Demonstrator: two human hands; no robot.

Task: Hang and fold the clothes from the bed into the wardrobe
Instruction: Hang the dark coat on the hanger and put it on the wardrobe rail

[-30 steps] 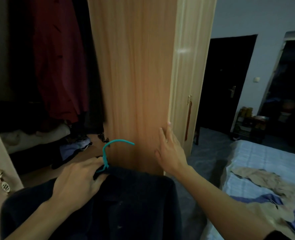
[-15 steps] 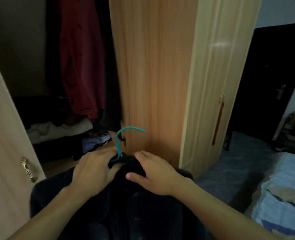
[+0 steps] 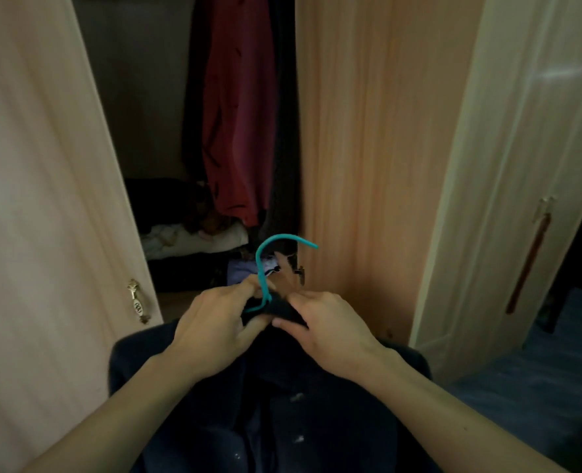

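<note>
Head view: right hand has left the wardrobe door, now pinching the collar of the dark jacket beside left hand, which grips the teal hanger neck. Jacket held before open wardrobe (ready to hang, I judge). Handle plaque marks unreadable; no other writing.

I hold a teal hanger in a dark navy jacket; a red garment hangs between pale wood-grain wardrobe doors.
</note>
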